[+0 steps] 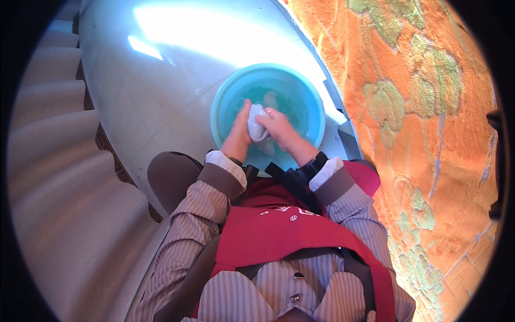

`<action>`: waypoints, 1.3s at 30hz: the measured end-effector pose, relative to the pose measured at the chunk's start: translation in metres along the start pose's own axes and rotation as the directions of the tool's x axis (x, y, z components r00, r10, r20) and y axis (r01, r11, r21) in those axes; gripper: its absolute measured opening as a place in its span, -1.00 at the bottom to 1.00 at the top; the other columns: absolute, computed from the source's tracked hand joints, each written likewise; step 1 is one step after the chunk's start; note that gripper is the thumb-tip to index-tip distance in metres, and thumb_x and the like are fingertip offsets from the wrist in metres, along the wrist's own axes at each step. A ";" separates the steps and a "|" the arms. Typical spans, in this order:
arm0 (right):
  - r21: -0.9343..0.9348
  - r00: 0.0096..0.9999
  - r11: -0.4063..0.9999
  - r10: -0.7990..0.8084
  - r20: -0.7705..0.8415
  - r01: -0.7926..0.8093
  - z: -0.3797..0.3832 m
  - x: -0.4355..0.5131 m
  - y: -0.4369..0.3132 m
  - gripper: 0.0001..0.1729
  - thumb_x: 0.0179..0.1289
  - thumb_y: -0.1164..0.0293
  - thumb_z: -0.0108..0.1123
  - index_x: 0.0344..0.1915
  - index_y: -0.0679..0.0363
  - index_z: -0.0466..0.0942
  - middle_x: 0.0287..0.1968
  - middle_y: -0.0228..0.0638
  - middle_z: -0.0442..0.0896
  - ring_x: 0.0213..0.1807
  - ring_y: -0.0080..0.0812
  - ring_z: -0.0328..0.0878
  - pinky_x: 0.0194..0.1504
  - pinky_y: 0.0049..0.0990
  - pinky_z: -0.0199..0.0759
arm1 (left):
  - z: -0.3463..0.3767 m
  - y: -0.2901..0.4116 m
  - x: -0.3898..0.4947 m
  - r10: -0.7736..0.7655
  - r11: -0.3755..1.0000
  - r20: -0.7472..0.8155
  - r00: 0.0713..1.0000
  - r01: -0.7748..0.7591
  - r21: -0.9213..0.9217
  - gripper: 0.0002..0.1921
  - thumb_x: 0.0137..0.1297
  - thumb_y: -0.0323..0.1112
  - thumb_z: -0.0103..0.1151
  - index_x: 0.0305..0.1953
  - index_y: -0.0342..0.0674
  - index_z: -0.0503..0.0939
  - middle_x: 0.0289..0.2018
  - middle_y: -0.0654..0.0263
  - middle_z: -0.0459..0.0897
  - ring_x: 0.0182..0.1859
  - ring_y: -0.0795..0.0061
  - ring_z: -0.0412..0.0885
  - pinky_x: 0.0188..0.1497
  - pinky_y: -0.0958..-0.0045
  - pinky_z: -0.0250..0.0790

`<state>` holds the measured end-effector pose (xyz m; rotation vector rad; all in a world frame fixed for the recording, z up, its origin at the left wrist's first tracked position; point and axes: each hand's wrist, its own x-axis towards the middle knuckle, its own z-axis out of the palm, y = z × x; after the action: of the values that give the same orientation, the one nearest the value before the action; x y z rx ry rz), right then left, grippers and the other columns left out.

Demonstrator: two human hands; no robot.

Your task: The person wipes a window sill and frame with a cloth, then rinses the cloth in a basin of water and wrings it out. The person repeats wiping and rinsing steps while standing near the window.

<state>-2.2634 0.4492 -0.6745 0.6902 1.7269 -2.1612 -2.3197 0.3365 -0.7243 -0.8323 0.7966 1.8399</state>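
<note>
A light blue plastic basin (217, 100) with greenish water (295, 108) stands on the floor in front of my knees. Over the water, both hands hold a small wet white cloth item (256, 128), bunched up; whether it is a sock or a rag I cannot tell. My left hand (242, 128) presses along its left side, fingers pointing away from me. My right hand (281, 128) grips it from the right, thumb across the front. Another pale item (270, 98) lies in the water beyond my hands, and a pale patch (266, 148) shows below them.
An orange carpet or plush cover with green flower patterns (426, 96) fills the right side. To the left hangs a folded beige curtain or drape (68, 173). Pale floor tiles (132, 100) carry bright sunlight at the top. My red apron (277, 233) reaches near the basin.
</note>
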 end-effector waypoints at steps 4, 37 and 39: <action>-0.728 0.993 0.683 -0.110 -0.030 0.054 0.004 0.003 -0.028 -0.51 0.20 0.03 -0.04 -0.17 0.27 0.44 -0.30 0.09 0.57 -0.20 0.05 0.52 -0.19 -0.14 0.38 | 0.024 -0.019 -0.017 0.271 0.962 -0.066 0.960 -0.271 0.018 -0.63 0.29 -0.23 -0.05 0.06 -0.28 0.32 -0.10 0.12 0.49 -0.13 0.24 0.53 -0.14 0.19 0.43; -0.374 0.927 0.927 -0.151 -0.345 0.012 -0.069 -0.008 -0.069 -0.64 0.12 0.43 0.16 -0.05 0.19 0.40 -0.17 -0.17 0.44 -0.34 -0.46 0.50 -0.28 -0.50 0.43 | 0.019 0.035 -0.090 0.523 0.712 -0.123 0.843 -0.354 0.606 -0.43 0.21 -0.22 0.12 0.21 -0.24 0.21 -0.02 0.14 0.44 -0.12 0.43 0.50 -0.37 0.44 0.44; -0.697 0.942 0.714 -0.187 -0.279 -0.064 -0.066 -0.015 -0.074 -0.54 0.06 0.45 0.16 0.02 0.16 0.36 -0.05 -0.11 0.40 -0.17 -0.26 0.51 -0.12 -0.35 0.44 | 0.017 0.031 -0.084 0.610 0.592 -0.053 0.791 -0.411 0.694 -0.43 0.20 -0.26 0.12 0.22 -0.26 0.22 -0.01 0.13 0.44 -0.05 0.44 0.47 -0.25 0.45 0.42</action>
<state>-2.2758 0.5302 -0.6161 0.7954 2.5489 -1.2502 -2.3236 0.2994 -0.6413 -0.4074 1.9216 1.7134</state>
